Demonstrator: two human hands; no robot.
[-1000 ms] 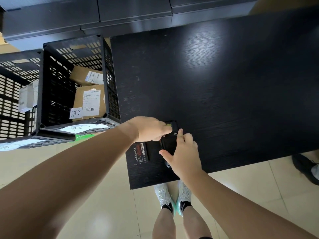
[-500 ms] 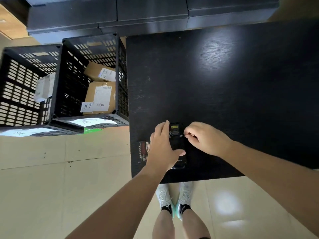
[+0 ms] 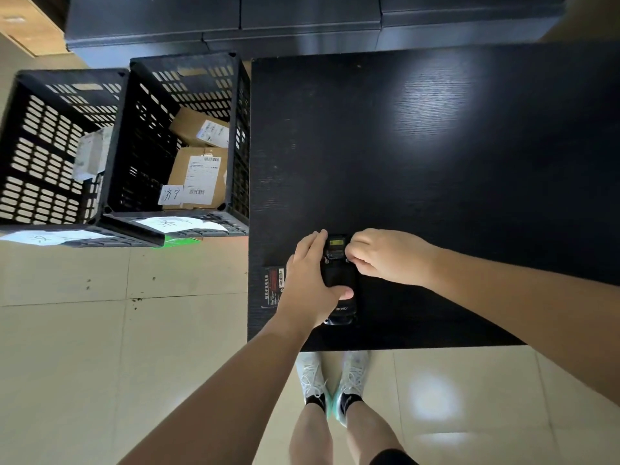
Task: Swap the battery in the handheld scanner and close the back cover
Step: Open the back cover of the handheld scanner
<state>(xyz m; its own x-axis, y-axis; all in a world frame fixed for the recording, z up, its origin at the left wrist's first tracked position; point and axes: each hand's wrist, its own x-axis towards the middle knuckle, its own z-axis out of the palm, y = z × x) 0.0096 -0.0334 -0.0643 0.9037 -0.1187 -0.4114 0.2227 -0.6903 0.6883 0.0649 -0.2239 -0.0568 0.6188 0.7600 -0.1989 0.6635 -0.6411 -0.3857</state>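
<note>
A black handheld scanner (image 3: 339, 280) lies face down near the front left corner of the black table (image 3: 436, 162), with white brand lettering on its back. My left hand (image 3: 310, 280) wraps around the scanner's left side, thumb pressed on its back. My right hand (image 3: 385, 255) has its fingers curled against the scanner's upper right edge, by a small latch; what they pinch is hidden. A loose battery (image 3: 273, 285) with a red and black label lies flat on the table just left of my left hand.
Two black slotted crates (image 3: 110, 146) stand on the tiled floor left of the table, holding labelled cardboard parcels (image 3: 198, 176). Dark cabinets (image 3: 302, 21) line the far wall. My feet in white shoes (image 3: 332, 380) are under the table's front edge.
A second ago my left hand was over the scanner's top and my right hand at its lower side. They have swapped: left now grips the body, right works the upper right edge.
</note>
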